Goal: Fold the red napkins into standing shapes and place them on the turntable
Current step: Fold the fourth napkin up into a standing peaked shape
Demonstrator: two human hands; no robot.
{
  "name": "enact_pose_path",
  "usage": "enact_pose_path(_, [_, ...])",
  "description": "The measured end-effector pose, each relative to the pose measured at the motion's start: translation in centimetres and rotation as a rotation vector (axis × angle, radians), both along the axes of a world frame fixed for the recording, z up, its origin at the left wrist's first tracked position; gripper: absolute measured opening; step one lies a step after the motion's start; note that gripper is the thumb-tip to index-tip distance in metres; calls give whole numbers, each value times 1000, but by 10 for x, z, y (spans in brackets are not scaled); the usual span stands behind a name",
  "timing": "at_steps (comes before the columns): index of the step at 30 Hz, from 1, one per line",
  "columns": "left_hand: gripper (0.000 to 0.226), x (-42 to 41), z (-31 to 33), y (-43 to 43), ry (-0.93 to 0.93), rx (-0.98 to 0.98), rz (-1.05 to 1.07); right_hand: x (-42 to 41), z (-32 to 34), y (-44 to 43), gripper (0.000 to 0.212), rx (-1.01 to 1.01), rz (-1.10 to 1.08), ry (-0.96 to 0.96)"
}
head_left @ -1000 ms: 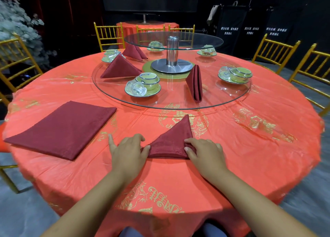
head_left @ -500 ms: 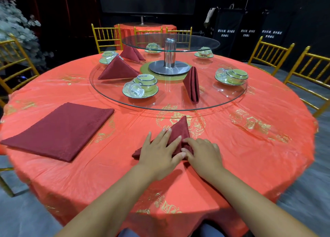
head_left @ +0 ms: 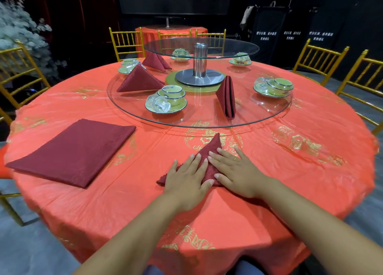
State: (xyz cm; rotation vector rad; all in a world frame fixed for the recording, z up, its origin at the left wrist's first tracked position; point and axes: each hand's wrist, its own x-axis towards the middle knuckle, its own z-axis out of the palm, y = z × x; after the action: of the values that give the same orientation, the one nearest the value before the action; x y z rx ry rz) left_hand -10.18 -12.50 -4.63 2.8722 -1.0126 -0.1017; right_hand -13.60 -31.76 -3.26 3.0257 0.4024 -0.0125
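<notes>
A dark red napkin (head_left: 211, 147), folded into a narrow triangle, lies flat on the tablecloth in front of me, its tip pointing at the glass turntable (head_left: 269, 110). My left hand (head_left: 187, 176) presses flat on its left half and my right hand (head_left: 236, 171) presses flat on its right half, fingers straight. Three folded napkins stand on the turntable: one at the left (head_left: 138, 80), one further back (head_left: 155, 62) and a narrow one at the centre right (head_left: 227, 97). A flat stack of red napkins (head_left: 72, 150) lies on the table to the left.
Green cup-and-saucer sets with glasses (head_left: 165, 102) (head_left: 273, 87) stand on the turntable around a steel post (head_left: 200, 67) bearing a smaller upper glass disc (head_left: 238, 50). Gold chairs (head_left: 320, 61) ring the round table, which is covered in a red-orange cloth (head_left: 310, 171).
My left hand folded the napkin's left corner over toward the middle, narrowing the triangle. Both hands now lie flat on it, side by side.
</notes>
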Motion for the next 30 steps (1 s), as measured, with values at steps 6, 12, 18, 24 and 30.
enact_pose_path(6, [65, -1, -1, -1, -13, 2, -4, 18, 6, -2, 62, 70, -98, 115])
enact_pose_path(12, [64, -1, -4, 0, -33, -12, -9, 42, 4, -2, 61, 145, -223, 113])
enact_pose_path(18, [64, -2, -6, 0, -47, -28, -4, 53, 1, -4, 61, 227, -301, 122])
enact_pose_path(24, [64, -2, -7, 0, -43, -32, 3, 37, -2, 6, 66, 302, -324, 128])
enact_pose_path(30, [64, -3, -3, 0, -4, -38, 12, 19, -14, 7, 65, 263, -335, 35])
